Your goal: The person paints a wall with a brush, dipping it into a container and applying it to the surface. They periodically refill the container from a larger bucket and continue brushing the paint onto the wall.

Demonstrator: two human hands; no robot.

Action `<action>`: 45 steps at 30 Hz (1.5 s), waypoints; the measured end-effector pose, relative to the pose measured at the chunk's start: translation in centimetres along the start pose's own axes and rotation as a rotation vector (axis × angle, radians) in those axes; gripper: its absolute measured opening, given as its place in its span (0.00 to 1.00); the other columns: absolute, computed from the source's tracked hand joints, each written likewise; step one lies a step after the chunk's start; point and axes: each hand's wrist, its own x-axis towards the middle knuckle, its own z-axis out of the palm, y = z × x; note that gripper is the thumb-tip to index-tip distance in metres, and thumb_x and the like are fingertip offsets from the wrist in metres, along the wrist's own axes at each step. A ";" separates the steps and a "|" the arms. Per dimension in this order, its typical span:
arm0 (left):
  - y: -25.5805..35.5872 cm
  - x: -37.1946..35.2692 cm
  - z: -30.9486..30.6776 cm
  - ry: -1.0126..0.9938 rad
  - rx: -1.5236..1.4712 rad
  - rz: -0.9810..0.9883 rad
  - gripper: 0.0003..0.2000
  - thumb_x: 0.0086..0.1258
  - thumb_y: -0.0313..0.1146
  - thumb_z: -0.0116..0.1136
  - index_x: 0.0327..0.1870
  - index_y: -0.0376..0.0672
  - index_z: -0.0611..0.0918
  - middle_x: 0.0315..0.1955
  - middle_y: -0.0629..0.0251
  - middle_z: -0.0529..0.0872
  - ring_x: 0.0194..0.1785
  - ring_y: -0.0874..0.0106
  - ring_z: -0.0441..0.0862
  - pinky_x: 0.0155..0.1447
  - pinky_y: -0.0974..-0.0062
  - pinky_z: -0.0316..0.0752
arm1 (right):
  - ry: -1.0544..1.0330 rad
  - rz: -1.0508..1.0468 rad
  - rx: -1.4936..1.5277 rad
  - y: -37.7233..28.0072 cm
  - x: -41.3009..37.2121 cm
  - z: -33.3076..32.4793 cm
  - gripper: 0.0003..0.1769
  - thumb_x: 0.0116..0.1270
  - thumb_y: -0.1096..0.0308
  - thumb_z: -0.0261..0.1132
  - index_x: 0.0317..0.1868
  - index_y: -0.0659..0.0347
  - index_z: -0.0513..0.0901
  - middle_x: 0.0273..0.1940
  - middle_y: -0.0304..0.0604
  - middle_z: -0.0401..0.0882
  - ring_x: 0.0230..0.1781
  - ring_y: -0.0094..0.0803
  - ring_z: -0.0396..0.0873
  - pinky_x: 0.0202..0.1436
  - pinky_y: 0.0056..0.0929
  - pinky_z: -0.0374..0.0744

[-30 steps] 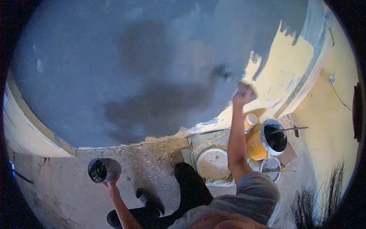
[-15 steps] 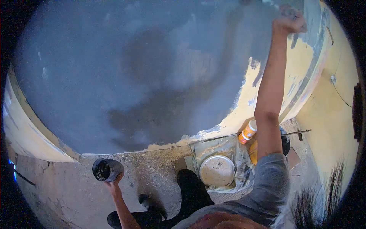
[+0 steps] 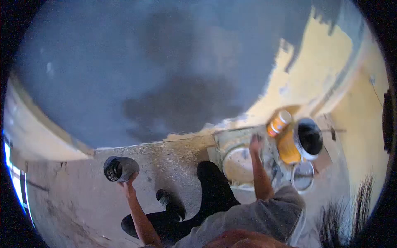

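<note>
My left hand (image 3: 130, 179) is closed around a dark-coated paint pot (image 3: 127, 168), tilted so its open mouth shows dark, wet-looking paint inside. The pot is held above the floor, left of my legs. My right hand (image 3: 256, 145) is blurred, low over the plastic sheet, near the round whitish lid (image 3: 237, 166). It looks closed, with a small dark thing at its far end that I cannot make out. Beyond both hands rises a wall (image 3: 198, 58) coated mostly dark grey-blue, with bare cream patches at the right.
Right of my right hand stand an orange-and-white tub (image 3: 279, 123) and a yellow bucket (image 3: 290, 149) with a dark interior. A pale round container or lid (image 3: 302, 177) is beside the bucket. Dark bristles (image 3: 364, 200) stick up at the lower right. Speckled debris covers the floor (image 3: 165, 159).
My right hand has come down from high on the right of the wall to over the sheet. My arm no longer covers the yellow bucket. My left hand still holds the pot.
</note>
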 end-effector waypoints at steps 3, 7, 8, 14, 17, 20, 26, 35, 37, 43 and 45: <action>1.0 -0.9 -0.9 -0.073 0.456 0.088 0.38 0.61 0.45 0.67 0.69 0.40 0.60 0.61 0.53 0.70 0.62 0.56 0.73 0.58 0.55 0.79 | -0.161 0.084 0.148 -13.1 -9.0 -6.4 0.09 0.66 0.69 0.62 0.35 0.63 0.71 0.33 0.36 0.72 0.33 0.24 0.70 0.34 0.25 0.71; 1.3 -2.4 -2.9 -0.035 0.450 0.086 0.40 0.56 0.42 0.71 0.67 0.39 0.62 0.60 0.54 0.71 0.61 0.55 0.73 0.56 0.55 0.81 | -0.323 -0.005 0.333 -12.5 -9.6 -3.2 0.21 0.65 0.69 0.60 0.18 0.54 0.60 0.18 0.25 0.53 0.19 0.17 0.53 0.22 0.24 0.53; 1.7 -3.0 -3.3 -0.053 0.465 0.068 0.40 0.55 0.40 0.71 0.67 0.38 0.63 0.60 0.53 0.71 0.61 0.56 0.74 0.56 0.54 0.80 | -0.495 0.036 0.344 -17.1 -9.7 -3.4 0.18 0.67 0.65 0.62 0.22 0.56 0.65 0.21 0.28 0.60 0.21 0.18 0.58 0.23 0.24 0.58; 3.2 -7.4 -3.2 0.101 0.308 -0.011 0.35 0.49 0.28 0.73 0.61 0.37 0.70 0.56 0.57 0.76 0.56 0.62 0.77 0.58 0.62 0.76 | -0.787 -0.051 0.527 -31.2 -13.0 2.6 0.18 0.72 0.59 0.61 0.25 0.56 0.69 0.22 0.32 0.66 0.23 0.19 0.63 0.24 0.24 0.63; 4.1 -8.1 -2.2 0.213 0.442 -0.058 0.33 0.44 0.25 0.76 0.56 0.36 0.77 0.49 0.62 0.83 0.52 0.67 0.81 0.58 0.68 0.74 | -0.838 0.100 0.811 -35.8 -16.3 4.1 0.18 0.74 0.59 0.59 0.28 0.56 0.66 0.23 0.31 0.63 0.24 0.21 0.61 0.29 0.25 0.66; 3.2 -7.7 -2.9 0.086 0.365 -0.037 0.32 0.43 0.27 0.77 0.54 0.36 0.78 0.47 0.62 0.84 0.50 0.67 0.81 0.58 0.67 0.75 | -0.838 0.324 1.119 -39.8 -17.6 3.1 0.18 0.70 0.49 0.63 0.39 0.56 0.72 0.29 0.37 0.70 0.27 0.27 0.67 0.34 0.36 0.73; 3.7 -6.6 -0.1 -0.121 0.311 -0.051 0.40 0.36 0.29 0.81 0.57 0.39 0.72 0.50 0.60 0.81 0.56 0.67 0.78 0.63 0.66 0.70 | -0.933 0.407 1.391 -52.5 -17.3 -4.0 0.24 0.68 0.40 0.58 0.36 0.55 0.75 0.25 0.35 0.69 0.22 0.27 0.64 0.31 0.29 0.69; 4.1 -7.4 2.8 -0.310 0.434 0.108 0.46 0.27 0.31 0.81 0.58 0.41 0.71 0.51 0.57 0.79 0.58 0.63 0.76 0.65 0.64 0.69 | -1.823 0.111 1.661 -58.0 -24.8 -6.8 0.26 0.75 0.44 0.49 0.20 0.47 0.62 0.14 0.28 0.56 0.14 0.22 0.54 0.23 0.22 0.60; 3.2 -7.8 1.8 -0.334 0.460 0.207 0.46 0.27 0.32 0.80 0.59 0.41 0.72 0.51 0.56 0.79 0.58 0.61 0.75 0.64 0.63 0.69 | -1.931 -0.017 1.541 -56.7 -27.6 -5.8 0.25 0.75 0.47 0.50 0.21 0.50 0.62 0.14 0.29 0.57 0.15 0.22 0.55 0.24 0.26 0.63; 5.8 -9.4 1.5 -0.289 0.492 0.194 0.43 0.28 0.35 0.78 0.56 0.41 0.75 0.51 0.56 0.79 0.58 0.55 0.74 0.64 0.61 0.67 | -2.135 -0.184 1.074 -54.8 -32.8 -4.7 0.22 0.76 0.55 0.51 0.25 0.59 0.65 0.20 0.37 0.64 0.21 0.26 0.63 0.28 0.30 0.67; 6.4 -9.9 1.1 -0.285 0.480 0.194 0.43 0.28 0.35 0.78 0.56 0.41 0.75 0.51 0.56 0.79 0.58 0.56 0.74 0.64 0.62 0.67 | -2.016 -0.635 1.140 -54.4 -33.6 -3.7 0.18 0.75 0.59 0.51 0.28 0.62 0.69 0.23 0.41 0.67 0.26 0.29 0.68 0.30 0.30 0.68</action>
